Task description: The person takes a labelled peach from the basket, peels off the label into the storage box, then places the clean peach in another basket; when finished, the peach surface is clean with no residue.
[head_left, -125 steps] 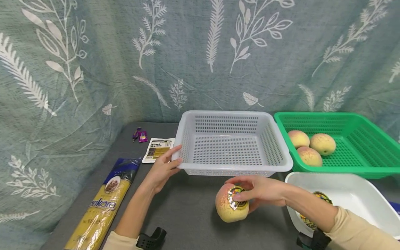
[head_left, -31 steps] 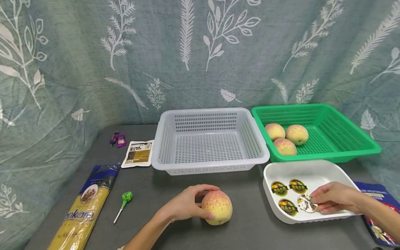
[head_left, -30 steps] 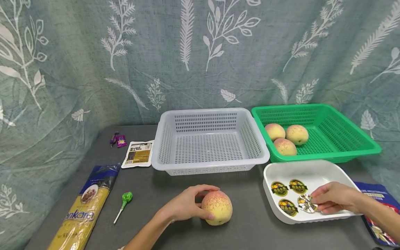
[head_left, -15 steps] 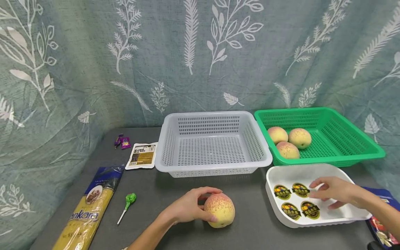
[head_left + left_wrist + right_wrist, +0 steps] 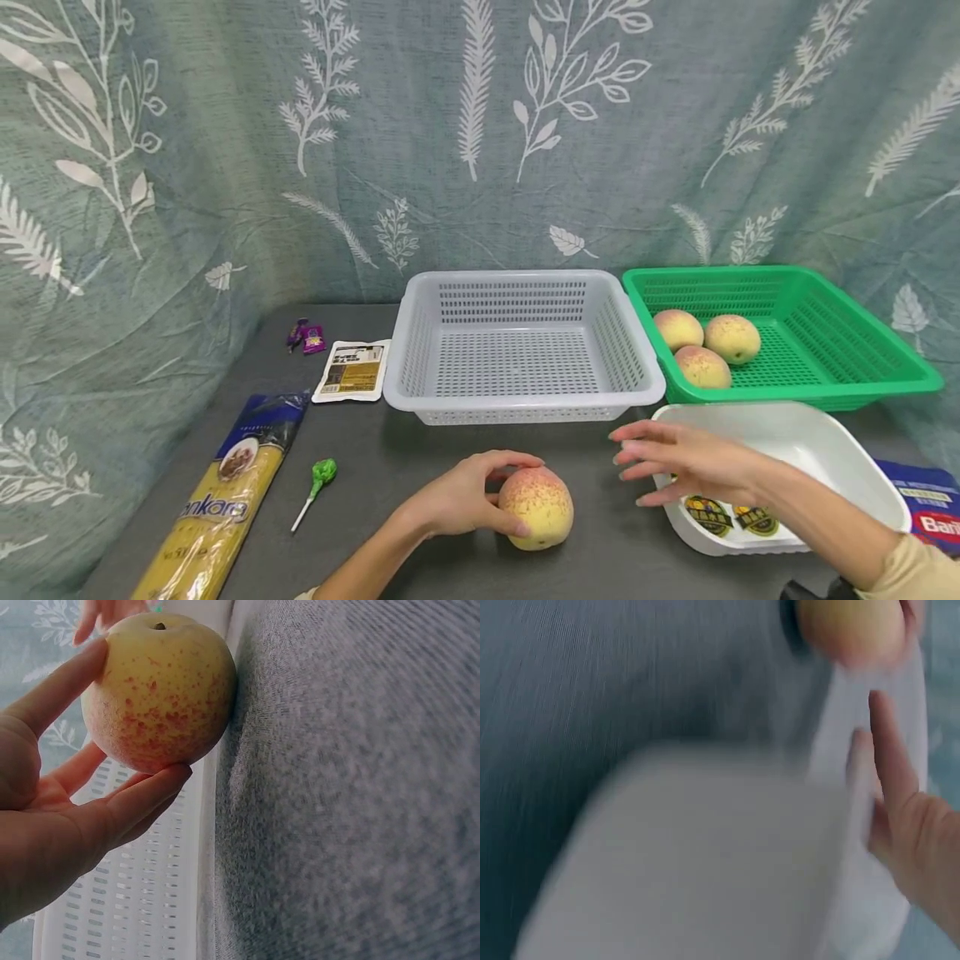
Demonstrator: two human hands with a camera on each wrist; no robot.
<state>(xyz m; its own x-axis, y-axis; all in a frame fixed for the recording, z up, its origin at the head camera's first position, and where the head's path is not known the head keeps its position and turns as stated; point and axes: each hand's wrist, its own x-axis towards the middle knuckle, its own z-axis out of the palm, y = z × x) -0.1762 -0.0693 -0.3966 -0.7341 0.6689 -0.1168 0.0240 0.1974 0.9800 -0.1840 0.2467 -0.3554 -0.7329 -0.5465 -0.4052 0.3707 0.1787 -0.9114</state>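
Note:
On the dark table in front of the grey basket sits a peach point(image 5: 537, 510), yellow with red speckles. My left hand point(image 5: 468, 500) grips it from the left, thumb low on the near side and fingers over the back; the left wrist view shows the peach point(image 5: 161, 694) between thumb and fingers. Over the left rim of the white tray point(image 5: 813, 433) my right hand point(image 5: 686, 462) hangs with fingers spread, holding nothing. Round black-and-gold stickers point(image 5: 708, 515) lie in that tray, some hidden under the hand and forearm. The right wrist view is blurred.
Behind stand an empty grey basket point(image 5: 517, 358) and a green basket point(image 5: 795, 350) with three peaches point(image 5: 703, 367). To the left lie a spaghetti pack point(image 5: 225, 500), a green lollipop point(image 5: 322, 473), a white-edged packet point(image 5: 352, 371) and purple candies point(image 5: 311, 337). A blue bag point(image 5: 930, 500) is far right.
My right hand, which pressed a shiny sticker into the white tray, has let go and moved left out towards the peach. My left hand, earlier at the grey basket, now keeps hold of the peach.

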